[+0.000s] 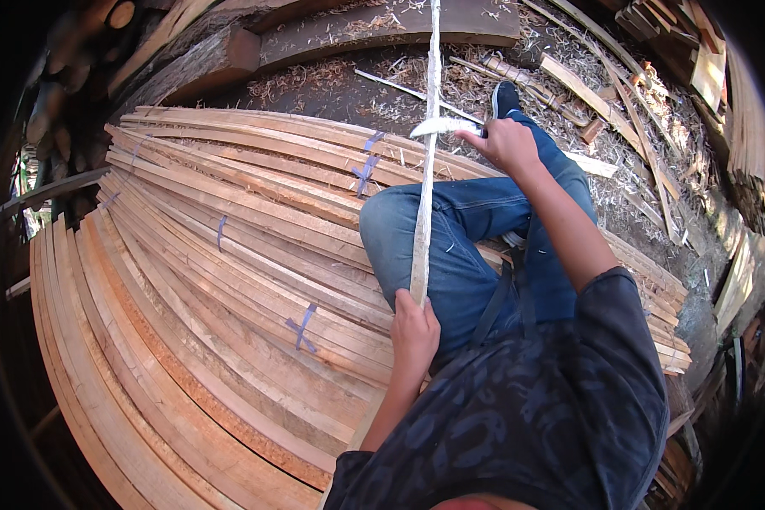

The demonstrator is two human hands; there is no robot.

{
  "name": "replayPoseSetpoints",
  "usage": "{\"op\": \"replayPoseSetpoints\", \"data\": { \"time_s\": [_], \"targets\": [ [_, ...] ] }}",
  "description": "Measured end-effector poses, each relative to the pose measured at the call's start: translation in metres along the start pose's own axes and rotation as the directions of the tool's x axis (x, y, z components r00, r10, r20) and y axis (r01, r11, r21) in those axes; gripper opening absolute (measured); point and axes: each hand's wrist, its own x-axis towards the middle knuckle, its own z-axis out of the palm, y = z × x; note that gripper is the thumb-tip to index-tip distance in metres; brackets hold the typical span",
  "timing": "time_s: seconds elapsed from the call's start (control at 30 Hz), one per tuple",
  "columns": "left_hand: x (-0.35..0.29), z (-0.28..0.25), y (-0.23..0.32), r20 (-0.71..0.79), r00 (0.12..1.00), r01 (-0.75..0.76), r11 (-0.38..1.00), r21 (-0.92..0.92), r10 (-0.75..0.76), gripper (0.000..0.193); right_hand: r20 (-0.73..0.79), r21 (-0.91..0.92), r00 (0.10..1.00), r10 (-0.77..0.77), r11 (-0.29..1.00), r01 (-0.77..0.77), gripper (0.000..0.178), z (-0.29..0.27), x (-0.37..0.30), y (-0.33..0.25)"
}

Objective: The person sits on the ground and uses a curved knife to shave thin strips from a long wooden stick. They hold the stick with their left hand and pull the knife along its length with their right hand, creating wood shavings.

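A long, pale wooden strip (428,191) runs from my lap up past the far edge of the view. My left hand (416,330) is closed around its near end, beside my left knee. In my right hand (510,148) is a knife (438,127) with a curved, light blade; the fingers wrap round its handle and mostly hide it. The blade points left and crosses the strip beyond my knees. Whether the edge cuts into the wood cannot be made out.
I sit on bundles of sawn wooden slats (229,183), some tied with purple ribbon (302,328). Thick timber beams (382,32) lie at the far side. Shavings and loose sticks (599,102) cover the ground at the far right. More slats (744,110) stand along the right edge.
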Motion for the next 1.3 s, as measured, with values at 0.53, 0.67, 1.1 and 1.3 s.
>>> {"op": "replayPoseSetpoints", "data": {
  "time_s": [0.53, 0.67, 1.1, 1.3],
  "targets": [
    [0.003, 0.008, 0.005, -0.028, 1.0, 0.0, 0.994, 0.106, 0.003, 0.033, 0.21, -0.036, 0.967, -0.142, 0.988, 0.152, 0.084, -0.017, -0.042, -0.013],
    [0.003, 0.012, 0.008, -0.11, 0.992, -0.035, 0.984, 0.174, 0.055, 0.038, 0.193, -0.075, 0.967, -0.168, 0.98, 0.185, 0.081, -0.006, -0.024, -0.008],
    [0.006, 0.013, 0.0, -0.06, 0.998, -0.004, 0.985, 0.173, 0.014, 0.04, 0.12, 0.026, 0.893, 0.433, 0.898, -0.439, 0.091, -0.021, 0.039, 0.091],
    [0.008, 0.01, 0.002, -0.049, 0.998, -0.033, 0.99, 0.14, 0.04, 0.04, 0.172, 0.141, 0.974, 0.146, 0.975, -0.171, 0.08, -0.03, -0.043, 0.027]
  ]
}}
